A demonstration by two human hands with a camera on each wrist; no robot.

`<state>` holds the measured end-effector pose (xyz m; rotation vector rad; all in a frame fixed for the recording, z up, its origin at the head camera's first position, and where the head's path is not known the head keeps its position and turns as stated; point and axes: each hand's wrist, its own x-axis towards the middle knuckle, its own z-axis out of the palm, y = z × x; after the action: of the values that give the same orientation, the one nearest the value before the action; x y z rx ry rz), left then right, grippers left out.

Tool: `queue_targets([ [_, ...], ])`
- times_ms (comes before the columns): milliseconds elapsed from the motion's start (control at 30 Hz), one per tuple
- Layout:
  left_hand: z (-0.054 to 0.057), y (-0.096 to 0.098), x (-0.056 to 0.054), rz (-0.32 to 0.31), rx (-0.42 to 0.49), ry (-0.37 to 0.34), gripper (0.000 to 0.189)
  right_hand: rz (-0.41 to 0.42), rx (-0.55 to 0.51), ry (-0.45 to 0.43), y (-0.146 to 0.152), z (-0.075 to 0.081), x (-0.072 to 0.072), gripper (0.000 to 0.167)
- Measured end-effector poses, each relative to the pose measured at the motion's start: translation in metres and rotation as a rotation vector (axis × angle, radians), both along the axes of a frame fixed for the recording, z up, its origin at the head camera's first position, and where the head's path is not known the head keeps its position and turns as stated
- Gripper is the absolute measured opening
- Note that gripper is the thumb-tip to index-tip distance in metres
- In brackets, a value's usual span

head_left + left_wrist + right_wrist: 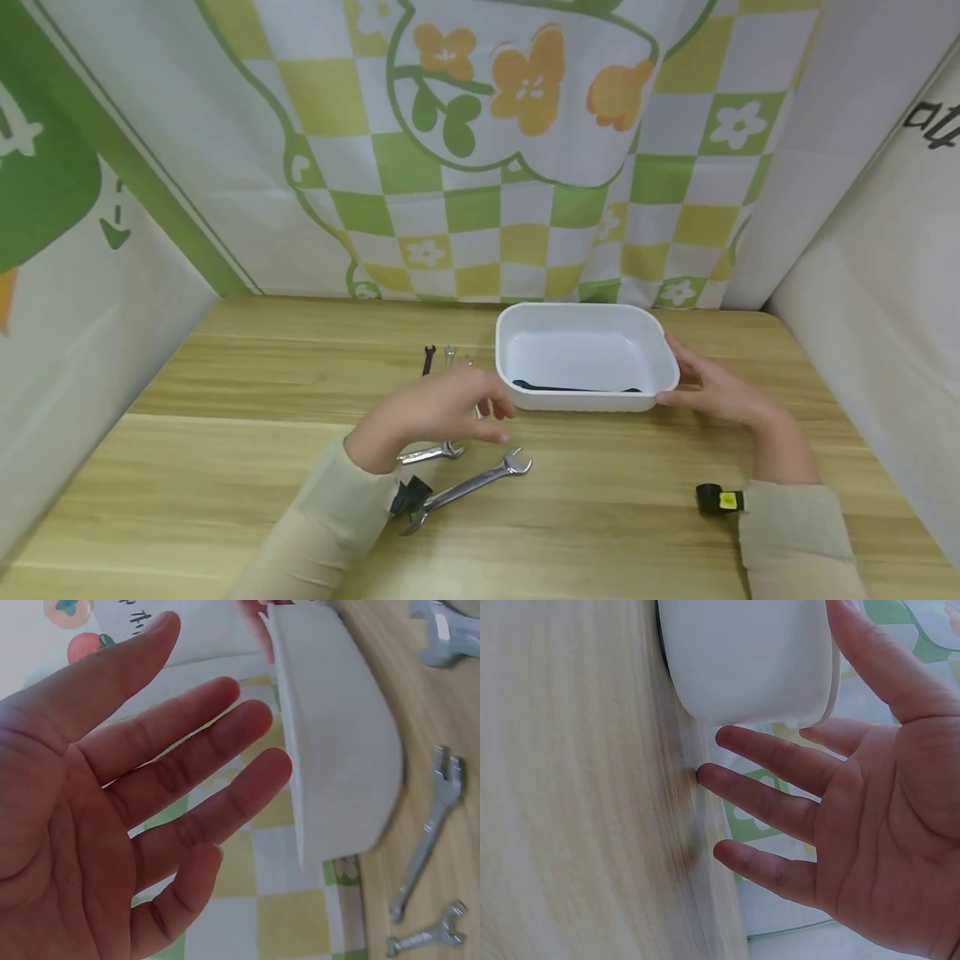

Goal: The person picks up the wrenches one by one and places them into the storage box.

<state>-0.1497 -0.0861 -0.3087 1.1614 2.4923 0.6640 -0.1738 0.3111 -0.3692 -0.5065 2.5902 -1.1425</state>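
Observation:
A white rectangular tub (585, 402) stands on the table, with a slim dark wrench (562, 389) lying along its near inside wall. At the tub's right end is my right hand (712, 387), its thumb touching the near corner and its straight fingers along the side. My left hand (442, 408) hovers left of the tub, fingers spread and loosely bent, holding nothing. Beneath and near its wrist lie a large silver open-end wrench (472, 487) and a partly covered wrench (431, 452). Smaller wrenches, including a dark one (429, 358) and a silver one (450, 353), lie beyond.
The wooden table (600, 517) meets a checkered, flowered cloth (480, 208) at the back. Pale printed cloth walls (885, 250) rise on both sides. Each sleeve carries a black wrist device, the right one (716, 500) bearing a yellow label.

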Motion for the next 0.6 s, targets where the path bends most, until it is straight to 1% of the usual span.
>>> queue_targets([
  [167, -0.01, -0.01, 0.005, 0.039, -0.041, -0.029, 0.021, -0.004, -0.002, 0.019, 0.001, 0.0, -0.001, 0.098],
  [333, -0.02, -0.015, 0.008, 0.039, -0.084, -0.046, 0.022, 0.004, 0.008, 0.027, 0.001, 0.0, -0.002, 0.098],
  [433, -0.026, -0.016, 0.009, 0.051, -0.122, -0.047, 0.022, 0.005, 0.009, 0.022, 0.0, -0.001, -0.001, 0.098],
  [500, -0.029, -0.016, 0.009, 0.074, -0.139, -0.064, 0.021, 0.003, 0.011, 0.018, 0.0, -0.001, -0.001, 0.098],
  [600, -0.034, -0.015, 0.009, 0.109, -0.162, -0.116, 0.021, 0.0, 0.009, 0.011, 0.0, -0.001, -0.001, 0.098],
])
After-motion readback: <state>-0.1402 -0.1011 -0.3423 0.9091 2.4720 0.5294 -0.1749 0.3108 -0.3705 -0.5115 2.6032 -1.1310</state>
